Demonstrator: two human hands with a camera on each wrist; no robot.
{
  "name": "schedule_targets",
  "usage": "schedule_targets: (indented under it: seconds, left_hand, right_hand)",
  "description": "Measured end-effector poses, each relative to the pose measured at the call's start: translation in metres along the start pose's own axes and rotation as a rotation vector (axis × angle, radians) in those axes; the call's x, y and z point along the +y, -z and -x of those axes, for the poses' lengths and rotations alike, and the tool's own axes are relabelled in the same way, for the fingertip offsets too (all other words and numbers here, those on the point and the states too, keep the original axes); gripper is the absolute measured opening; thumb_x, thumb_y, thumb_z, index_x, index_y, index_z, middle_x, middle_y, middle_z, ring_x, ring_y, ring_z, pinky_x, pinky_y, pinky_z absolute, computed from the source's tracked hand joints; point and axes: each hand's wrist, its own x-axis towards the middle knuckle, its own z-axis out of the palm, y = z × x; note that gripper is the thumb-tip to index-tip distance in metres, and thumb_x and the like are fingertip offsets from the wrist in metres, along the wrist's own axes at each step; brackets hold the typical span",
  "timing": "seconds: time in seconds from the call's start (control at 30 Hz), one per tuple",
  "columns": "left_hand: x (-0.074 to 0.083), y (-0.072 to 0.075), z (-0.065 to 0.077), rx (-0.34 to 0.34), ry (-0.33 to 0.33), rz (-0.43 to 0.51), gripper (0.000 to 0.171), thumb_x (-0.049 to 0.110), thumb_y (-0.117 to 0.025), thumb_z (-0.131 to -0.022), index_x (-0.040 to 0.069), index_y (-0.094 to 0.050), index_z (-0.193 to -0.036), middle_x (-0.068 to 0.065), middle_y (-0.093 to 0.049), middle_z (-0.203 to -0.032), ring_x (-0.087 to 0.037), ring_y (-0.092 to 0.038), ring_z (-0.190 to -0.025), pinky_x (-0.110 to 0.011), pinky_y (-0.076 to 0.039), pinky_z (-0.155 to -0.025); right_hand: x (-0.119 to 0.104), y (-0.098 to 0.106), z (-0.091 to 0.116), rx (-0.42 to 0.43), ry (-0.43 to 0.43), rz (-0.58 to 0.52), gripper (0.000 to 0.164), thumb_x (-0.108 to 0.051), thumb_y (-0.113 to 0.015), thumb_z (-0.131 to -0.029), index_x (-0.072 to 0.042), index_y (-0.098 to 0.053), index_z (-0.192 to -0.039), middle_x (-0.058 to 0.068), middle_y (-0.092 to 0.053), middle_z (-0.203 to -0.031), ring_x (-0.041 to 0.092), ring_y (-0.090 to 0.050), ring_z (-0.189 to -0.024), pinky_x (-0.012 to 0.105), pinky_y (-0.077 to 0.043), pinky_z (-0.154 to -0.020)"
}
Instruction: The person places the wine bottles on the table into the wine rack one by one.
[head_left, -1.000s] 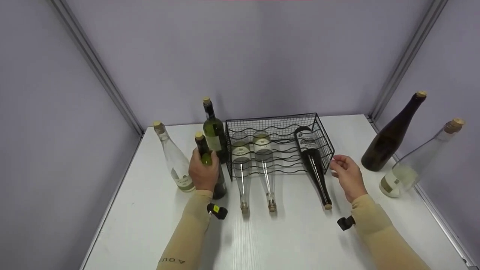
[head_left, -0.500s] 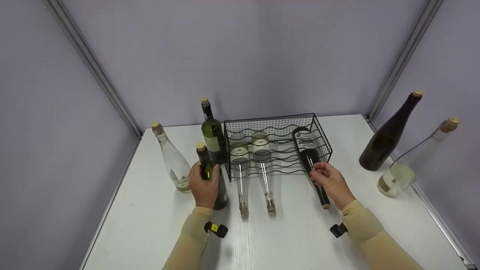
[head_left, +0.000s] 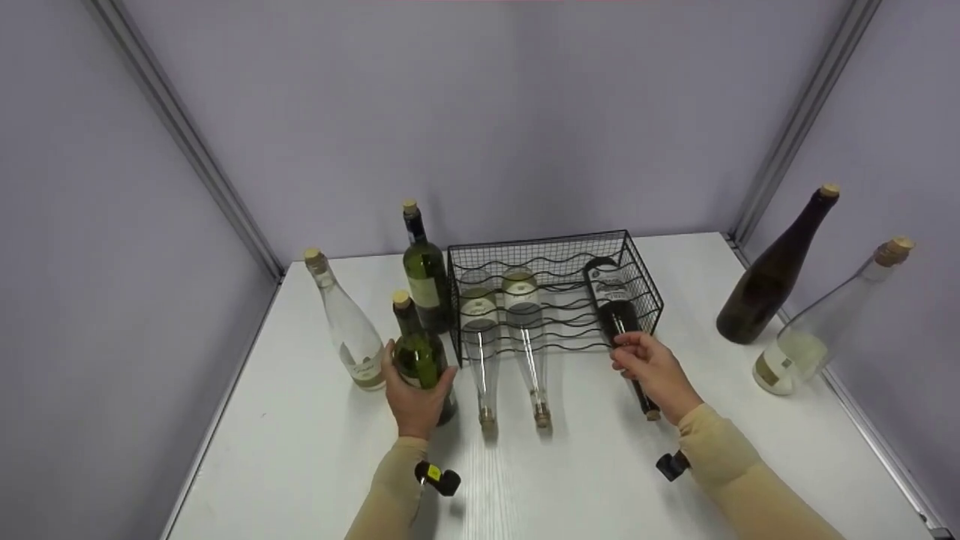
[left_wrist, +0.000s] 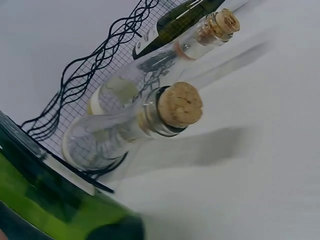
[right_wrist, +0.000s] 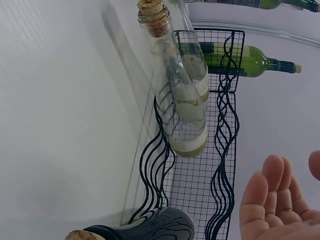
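My left hand (head_left: 416,401) grips the body of a green wine bottle (head_left: 421,354), which stands upright, corked, just left of the wire rack (head_left: 645,289). In the left wrist view that green bottle (left_wrist: 60,197) fills the lower left corner. My right hand (head_left: 660,379) holds nothing; it hovers over the neck of a dark wine bottle (head_left: 617,315) lying at the rack's right end. Its fingers are loosely bent in the right wrist view, apart from the glass. Two clear corked bottles (head_left: 481,349) lie side by side in the rack's left part, necks toward me.
Left of my left hand stands a clear corked bottle (head_left: 349,330). Behind it, by the rack, is another green bottle (head_left: 425,274). On the right stand a brown bottle (head_left: 765,289) and a large clear bottle (head_left: 806,349). Walls enclose the white table (head_left: 555,480).
My left hand has drawn the green bottle slightly toward me and slid from its neck to its body. My right hand has moved left, from beside the rack to over the dark bottle.
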Motion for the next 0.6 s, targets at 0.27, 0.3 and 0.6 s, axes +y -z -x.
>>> schedule_targets:
  seconds: [0.27,0.3,0.6]
  left_hand:
    - [-0.013,0.002,0.014,-0.067,0.157,-0.011,0.086,0.044,-0.084,-0.057,0.018,-0.039,-0.126,0.003,-0.056,-0.111,-0.015,-0.053,-0.101,-0.038,-0.04,-0.087]
    - [-0.012,0.003,0.014,-0.075,0.149,-0.023,0.084,0.046,-0.083,-0.058,0.018,-0.04,-0.126,0.003,-0.055,-0.111,-0.014,-0.053,-0.101,-0.038,-0.04,-0.088]
    - [0.016,0.015,0.003,-0.157,-0.002,-0.135,0.084,0.051,-0.081,-0.058,0.012,-0.044,-0.123,0.001,-0.057,-0.108,-0.015,-0.054,-0.095,-0.037,-0.042,-0.083]
  right_hand:
    - [0.003,-0.003,-0.001,-0.02,-0.004,-0.029,0.039,-0.027,-0.061,-0.089,-0.006,-0.048,-0.119,0.015,-0.057,-0.104,0.034,-0.054,-0.098,0.039,-0.047,-0.08]
    - [0.003,-0.003,-0.001,-0.02,-0.005,-0.026,0.039,-0.027,-0.061,-0.089,-0.006,-0.048,-0.119,0.015,-0.057,-0.104,0.034,-0.055,-0.097,0.038,-0.048,-0.08]
    - [-0.005,0.0,0.0,-0.028,0.014,-0.031,0.037,-0.024,-0.06,-0.089,-0.004,-0.048,-0.118,0.017,-0.056,-0.103,0.034,-0.055,-0.096,0.037,-0.048,-0.08]
